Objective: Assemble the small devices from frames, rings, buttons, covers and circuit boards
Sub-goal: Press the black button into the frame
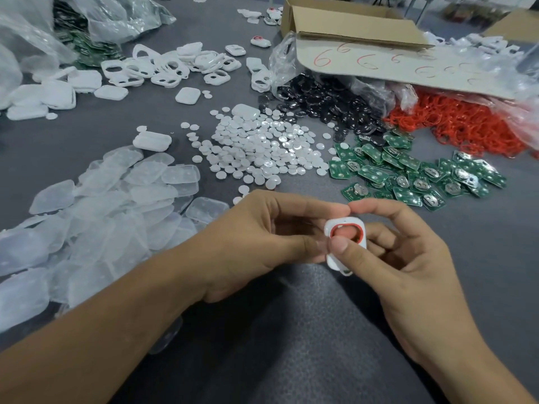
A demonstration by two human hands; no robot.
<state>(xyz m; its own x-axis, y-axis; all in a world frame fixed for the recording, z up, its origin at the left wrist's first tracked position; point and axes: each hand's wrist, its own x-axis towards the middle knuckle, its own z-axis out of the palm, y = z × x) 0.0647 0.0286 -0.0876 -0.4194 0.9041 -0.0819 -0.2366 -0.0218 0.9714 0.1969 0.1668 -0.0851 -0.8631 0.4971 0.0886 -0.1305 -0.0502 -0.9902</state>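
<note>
Both hands pinch the white rounded plastic frame (333, 261) held between them, so the left hand (256, 246) should steady its edge while the right hand (408, 258) thumbs the thin red ring (346, 225) evenly flush.

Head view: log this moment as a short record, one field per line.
held item: white frame with a red ring seated round its opening
left hand: pinches the frame's left side
right hand: pinches the frame, thumb across its front
opening: no button visible in it
near piles: white buttons, circuit boards, clear covers
far piles: loose red rings, spare frames
behind: cardboard box
</note>
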